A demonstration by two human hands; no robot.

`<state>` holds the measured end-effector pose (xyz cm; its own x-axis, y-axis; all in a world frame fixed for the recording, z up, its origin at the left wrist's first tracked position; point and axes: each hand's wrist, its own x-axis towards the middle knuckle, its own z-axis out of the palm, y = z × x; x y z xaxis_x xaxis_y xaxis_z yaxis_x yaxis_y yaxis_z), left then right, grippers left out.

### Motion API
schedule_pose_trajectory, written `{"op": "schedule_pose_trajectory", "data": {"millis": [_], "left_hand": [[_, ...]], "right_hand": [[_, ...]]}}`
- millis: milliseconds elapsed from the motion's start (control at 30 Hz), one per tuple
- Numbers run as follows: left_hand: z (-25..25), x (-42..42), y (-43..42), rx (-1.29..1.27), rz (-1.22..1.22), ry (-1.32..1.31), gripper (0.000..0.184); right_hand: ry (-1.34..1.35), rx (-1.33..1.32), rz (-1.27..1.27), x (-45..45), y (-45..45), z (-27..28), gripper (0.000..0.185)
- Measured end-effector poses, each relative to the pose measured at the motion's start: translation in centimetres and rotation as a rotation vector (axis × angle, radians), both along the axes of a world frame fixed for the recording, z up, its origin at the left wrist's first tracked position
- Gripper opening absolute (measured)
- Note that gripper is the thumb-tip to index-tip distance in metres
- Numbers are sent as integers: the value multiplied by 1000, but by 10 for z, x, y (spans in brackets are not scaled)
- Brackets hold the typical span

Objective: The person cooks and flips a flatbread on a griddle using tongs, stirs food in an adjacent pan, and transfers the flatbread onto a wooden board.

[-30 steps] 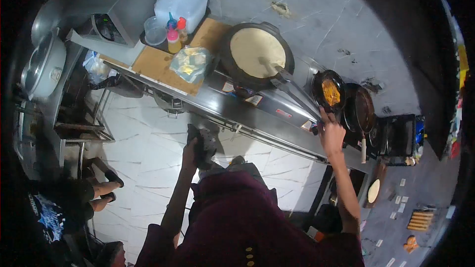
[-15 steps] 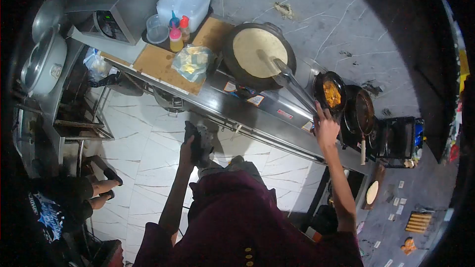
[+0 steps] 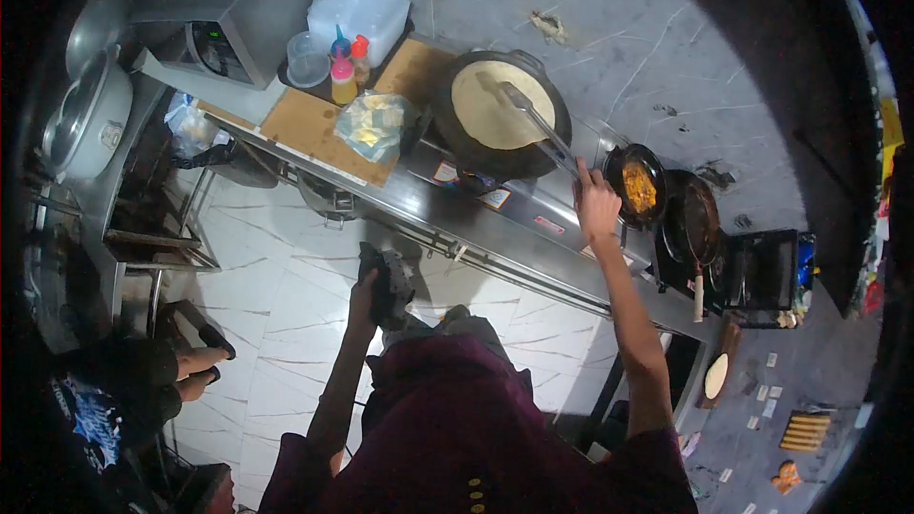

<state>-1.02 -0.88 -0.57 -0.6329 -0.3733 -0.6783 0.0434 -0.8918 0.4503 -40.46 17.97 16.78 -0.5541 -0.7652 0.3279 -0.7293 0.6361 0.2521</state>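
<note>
My right hand [image 3: 597,209] is closed around the handle end of metal tongs [image 3: 543,122]. The tongs' tips lie over a round pale flatbread [image 3: 481,119], and I cannot tell whether they touch it. Under the flatbread is a large dark round pan [image 3: 444,138] on the stove. Just right of this hand, a small black pan [image 3: 620,158] contains orange-brown food [image 3: 639,187]. Low in front of my body, my left hand [image 3: 362,305] grips a dark, crumpled cloth [image 3: 388,287], its fingers partly hidden.
Left of the large pan lies a crumpled wrapper [image 3: 373,124], with squeeze bottles [image 3: 344,86] and clear plastic containers [image 3: 357,11] behind. A brown pan [image 3: 700,219] sits at the right. A microwave [image 3: 214,43] stands far left. Someone's legs [image 3: 195,371] show at lower left.
My right hand has shifted left and slightly up, away from the small pan. The tongs' tips have slid further up and left across the flatbread. My left hand stays nearly in place.
</note>
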Motion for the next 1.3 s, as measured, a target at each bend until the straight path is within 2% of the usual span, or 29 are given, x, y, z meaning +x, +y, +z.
{"op": "schedule_pose_trajectory", "data": {"millis": [100, 167, 367, 467, 533, 600, 667, 733, 800, 900, 1000, 1100, 1167, 1200, 1267, 1300], "left_hand": [[8, -1, 6, -13, 110, 101, 39], [-7, 0, 4, 13, 99, 65, 40], [-5, 2, 2, 0, 82, 58, 38], [-4, 1, -1, 2, 76, 84, 37], [-10, -1, -3, -1, 71, 98, 37], [-24, 0, -3, -23, 58, 107, 37], [-9, -4, -2, 4, 56, 103, 38], [-7, -7, -1, 15, 62, 102, 39], [-17, -7, 0, 8, 77, 101, 39], [-28, 0, -2, 6, -36, 144, 43], [-4, -4, 4, -8, 66, 95, 39], [6, 4, 6, -27, 84, 80, 38], [-19, 17, 6, -45, 78, 31, 37], [-20, 19, 7, -50, 87, 18, 37], [-3, 19, 8, -57, 119, 4, 36], [7, 18, 7, -61, 141, 2, 35]], "right_hand": [[4, 33, 12, -5, -1, 3, 50], [-5, 52, 17, -8, -2, 3, 49], [-66, 102, 5, -15, 4, -2, 36], [-85, 141, -2, -15, -2, 15, 34], [-97, 209, -32, -12, -14, 49, 35], [-116, 178, 41, -17, -27, 82, 30], [-100, 171, 45, -16, -46, 119, 26], [7, 185, 70, -33, -59, 138, 28], [-6, 124, 87, -41, -76, 165, 31], [-632, 60, 133, -94, -92, 191, 30], [-1114, -32, -174, -81, -93, 226, 29], [-1459, -390, -318, -54, -65, 210, 29], [-1951, -581, -225, -92, -17, 132, 29], [-1923, -733, -397, -58, -13, 119, 28], [-1916, -712, -433, -56, 17, 36, 28], [-2021, -792, -542, -43, 26, 14, 28]]}}
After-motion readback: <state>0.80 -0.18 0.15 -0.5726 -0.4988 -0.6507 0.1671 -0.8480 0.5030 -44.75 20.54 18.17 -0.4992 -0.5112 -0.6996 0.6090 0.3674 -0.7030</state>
